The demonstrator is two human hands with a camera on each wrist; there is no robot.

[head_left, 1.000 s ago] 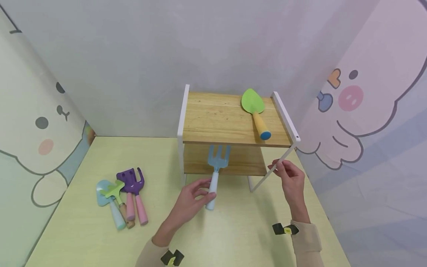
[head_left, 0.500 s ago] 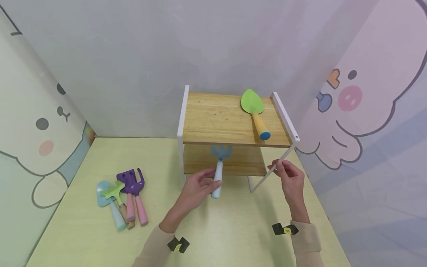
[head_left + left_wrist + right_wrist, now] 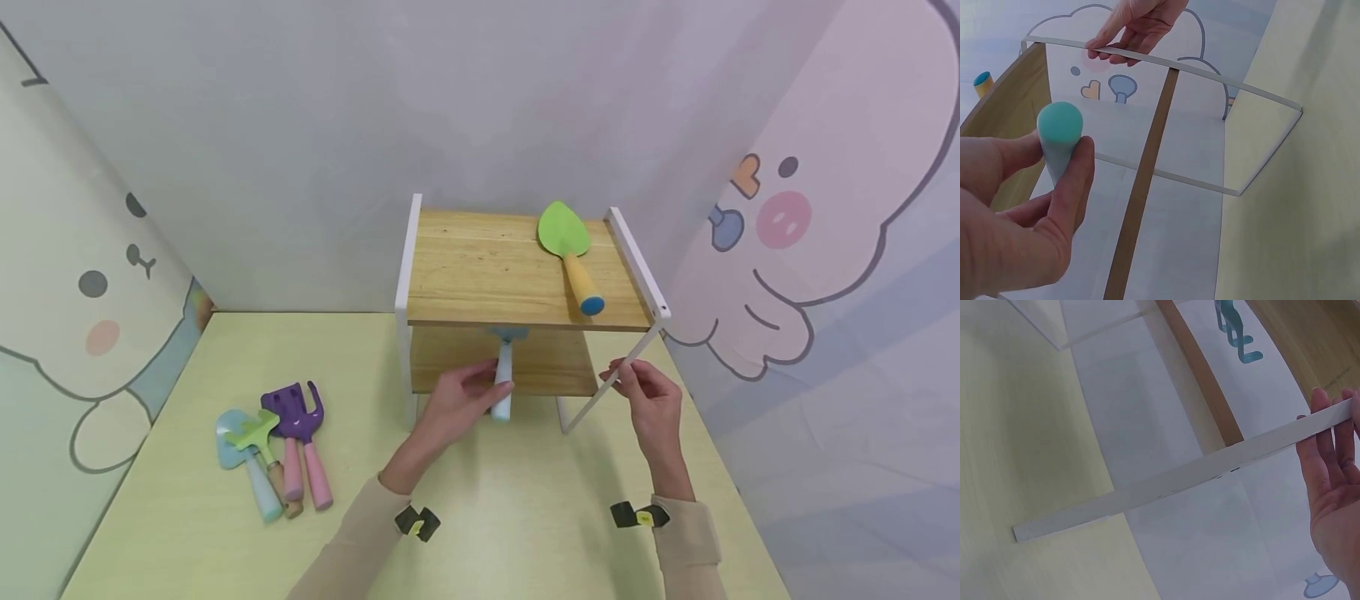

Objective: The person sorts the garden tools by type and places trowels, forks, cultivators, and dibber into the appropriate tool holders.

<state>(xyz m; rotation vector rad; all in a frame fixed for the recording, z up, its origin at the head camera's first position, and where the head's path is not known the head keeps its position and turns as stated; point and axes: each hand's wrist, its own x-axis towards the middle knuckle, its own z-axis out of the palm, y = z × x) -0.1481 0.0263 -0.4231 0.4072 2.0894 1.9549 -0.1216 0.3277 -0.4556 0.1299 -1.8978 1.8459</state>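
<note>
Fork: your left hand (image 3: 456, 400) pinches the handle of the blue fork (image 3: 503, 377), thumb and curled fingers round it; the tines point away from you, in under the top board of the shelf (image 3: 525, 275).
Right hand: your right hand (image 3: 651, 398) grips the white frame bar (image 3: 628, 365) on the shelf's right side, fingers wrapped over the strip, thumb behind.
Step in hand: judging by the angle, you are sliding the fork into the lower level. Keep the handle level and the tines low so they pass under the board edge, and keep the frame steady with your right hand.
Nearby: a green trowel (image 3: 570, 250) lies on the top board beyond your right hand; three more toy tools (image 3: 277, 442) lie in a heap on the table (image 3: 525, 517), well to the left of your left hand.
Hidden: from the head view the board covers most of the tines; the right wrist view shows them, but whether they touch the lower board is hard to tell.
Cut off: the left wrist view shows only the handle's rounded end.
</note>
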